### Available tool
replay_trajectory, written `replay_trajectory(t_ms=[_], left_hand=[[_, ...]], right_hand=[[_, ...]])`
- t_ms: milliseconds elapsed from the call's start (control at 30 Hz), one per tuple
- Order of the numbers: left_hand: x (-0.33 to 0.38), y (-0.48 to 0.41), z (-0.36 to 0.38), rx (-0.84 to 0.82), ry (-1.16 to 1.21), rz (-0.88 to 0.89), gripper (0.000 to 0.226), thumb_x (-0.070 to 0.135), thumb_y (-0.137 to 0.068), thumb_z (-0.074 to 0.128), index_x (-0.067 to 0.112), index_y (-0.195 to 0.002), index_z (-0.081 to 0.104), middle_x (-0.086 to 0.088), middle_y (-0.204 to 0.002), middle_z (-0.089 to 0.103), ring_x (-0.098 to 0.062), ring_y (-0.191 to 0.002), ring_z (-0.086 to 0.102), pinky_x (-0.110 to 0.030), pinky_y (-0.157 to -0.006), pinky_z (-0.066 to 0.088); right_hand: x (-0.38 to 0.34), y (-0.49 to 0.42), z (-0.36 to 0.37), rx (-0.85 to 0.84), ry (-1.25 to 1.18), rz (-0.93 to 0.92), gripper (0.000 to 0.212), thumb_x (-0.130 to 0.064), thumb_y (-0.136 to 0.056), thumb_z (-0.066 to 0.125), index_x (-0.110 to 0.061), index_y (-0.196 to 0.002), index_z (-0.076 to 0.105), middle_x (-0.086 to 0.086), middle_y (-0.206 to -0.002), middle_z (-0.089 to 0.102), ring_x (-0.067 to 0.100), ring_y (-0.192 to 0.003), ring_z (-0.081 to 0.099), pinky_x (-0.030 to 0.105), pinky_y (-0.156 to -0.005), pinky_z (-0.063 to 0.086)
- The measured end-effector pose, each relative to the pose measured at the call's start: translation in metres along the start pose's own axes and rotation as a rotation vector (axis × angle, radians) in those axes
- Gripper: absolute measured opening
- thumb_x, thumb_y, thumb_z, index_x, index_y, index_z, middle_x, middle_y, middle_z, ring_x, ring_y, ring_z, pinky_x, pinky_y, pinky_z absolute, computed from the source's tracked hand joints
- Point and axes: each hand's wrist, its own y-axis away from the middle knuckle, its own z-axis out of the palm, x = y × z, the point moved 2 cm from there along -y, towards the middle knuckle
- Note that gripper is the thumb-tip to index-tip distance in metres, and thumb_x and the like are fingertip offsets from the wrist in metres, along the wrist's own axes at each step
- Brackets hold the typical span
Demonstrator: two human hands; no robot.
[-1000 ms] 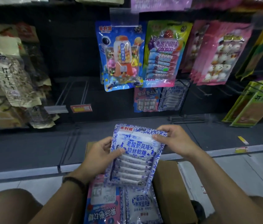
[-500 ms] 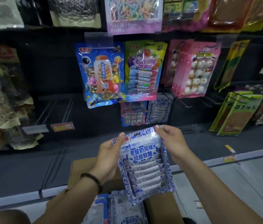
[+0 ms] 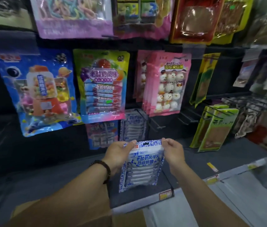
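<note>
A blue-and-white candy packet [image 3: 141,167] hangs upright between my two hands in front of a dark store rack. My left hand [image 3: 118,154] pinches its top left corner, and my right hand [image 3: 173,151] pinches its top right corner. The hang hole at the packet's top edge shows between my fingers. Just above and behind it, matching blue-and-white packets [image 3: 133,125] hang on a low peg, partly hidden by the bags above.
Bright candy bags hang above: a blue one [image 3: 36,94], a multicoloured one [image 3: 102,84], pink ones [image 3: 165,82]. Green-edged packs [image 3: 214,128] hang at right beside bare pegs [image 3: 186,118]. A cardboard box [image 3: 126,218] sits below my arms. The shelf edge [image 3: 165,196] carries price tags.
Both hands have lifted the packet up from over the box and moved it forward toward the low peg. My view has tilted upward, showing more of the upper rack.
</note>
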Motion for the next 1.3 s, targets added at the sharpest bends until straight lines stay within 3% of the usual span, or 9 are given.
replay_trajectory(t_ms=[100,233,400,600,700,867,933,1033,1300], left_hand=[[0.010,-0.028,0.022,0.001,-0.007,0.062,0.032,0.039,-0.103,0.066,0.011,-0.113,0.078,0.005,-0.111,0.072,0.004,-0.072,0.068,-0.008,-0.055,0.053],[0.014,-0.053,0.038,0.029,0.019,0.039,0.028,0.058,-0.095,0.069,0.034,-0.094,0.083,-0.009,-0.103,0.071,-0.024,-0.082,0.066,-0.057,-0.080,0.065],[0.012,-0.069,0.052,0.038,0.097,-0.029,0.023,0.054,-0.097,0.068,0.033,-0.097,0.077,-0.009,-0.093,0.058,-0.020,-0.076,0.061,-0.073,-0.063,0.058],[0.012,-0.083,0.056,0.085,0.111,-0.072,0.024,0.042,-0.105,0.061,0.022,-0.117,0.069,0.016,-0.057,0.070,0.001,-0.046,0.066,-0.070,-0.077,0.061],[0.012,-0.098,0.055,0.140,0.118,-0.069,0.034,0.047,-0.104,0.061,0.021,-0.123,0.072,0.007,-0.097,0.066,-0.014,-0.072,0.063,-0.063,-0.066,0.064],[0.013,-0.127,0.052,0.234,0.096,-0.072,0.021,0.051,-0.102,0.063,0.035,-0.089,0.069,0.001,-0.102,0.066,-0.029,-0.088,0.066,-0.061,-0.078,0.064],[0.012,-0.137,0.047,0.257,0.109,-0.060,0.020,0.051,-0.101,0.065,0.035,-0.090,0.069,0.001,-0.111,0.065,-0.023,-0.089,0.064,-0.058,-0.087,0.063],[0.009,-0.147,0.040,0.263,0.065,-0.077,0.048,0.056,-0.098,0.066,0.020,-0.129,0.070,0.003,-0.105,0.068,-0.017,-0.076,0.061,-0.058,-0.080,0.065],[-0.014,-0.142,0.035,0.242,0.091,-0.035,0.072,0.060,-0.094,0.069,0.016,-0.148,0.053,-0.001,-0.130,0.065,-0.026,-0.114,0.066,-0.052,-0.099,0.059]], right_hand=[[0.007,-0.026,-0.008,0.087,-0.032,-0.033,0.045,-0.024,-0.107,0.060,-0.003,-0.070,0.048,0.008,-0.068,0.040,0.015,-0.062,0.037,0.031,-0.054,0.029],[0.001,-0.052,-0.015,0.139,-0.011,-0.105,0.048,-0.030,-0.107,0.059,0.007,-0.079,0.051,0.004,-0.064,0.043,0.012,-0.057,0.038,0.032,-0.057,0.032],[0.003,-0.070,-0.014,0.184,-0.002,-0.072,0.045,-0.030,-0.107,0.059,0.002,-0.076,0.055,-0.003,-0.055,0.046,0.011,-0.050,0.038,0.029,-0.053,0.035],[0.005,-0.080,-0.006,0.204,0.053,-0.044,0.031,-0.035,-0.107,0.059,-0.012,-0.091,0.072,0.006,-0.078,0.069,0.015,-0.066,0.057,0.030,-0.061,0.045],[0.007,-0.079,0.002,0.167,0.090,-0.011,0.038,-0.035,-0.105,0.063,-0.015,-0.137,0.065,0.001,-0.120,0.074,0.015,-0.098,0.066,0.028,-0.085,0.049],[0.010,-0.078,0.020,0.082,0.135,0.052,0.062,-0.031,-0.104,0.064,-0.018,-0.160,0.042,0.001,-0.152,0.056,0.027,-0.134,0.058,0.041,-0.112,0.046],[0.014,-0.076,0.030,0.027,0.076,0.113,0.060,-0.032,-0.101,0.062,-0.022,-0.158,0.046,-0.006,-0.145,0.057,0.027,-0.126,0.061,0.043,-0.108,0.049],[0.020,-0.073,0.043,-0.019,0.098,0.138,0.054,-0.031,-0.097,0.062,-0.023,-0.150,0.053,0.004,-0.134,0.068,0.030,-0.115,0.069,0.048,-0.101,0.056],[0.024,-0.043,0.056,-0.099,0.195,0.179,0.027,-0.022,-0.098,0.062,-0.019,-0.125,0.066,0.002,-0.115,0.070,0.012,-0.090,0.066,0.028,-0.073,0.051]])
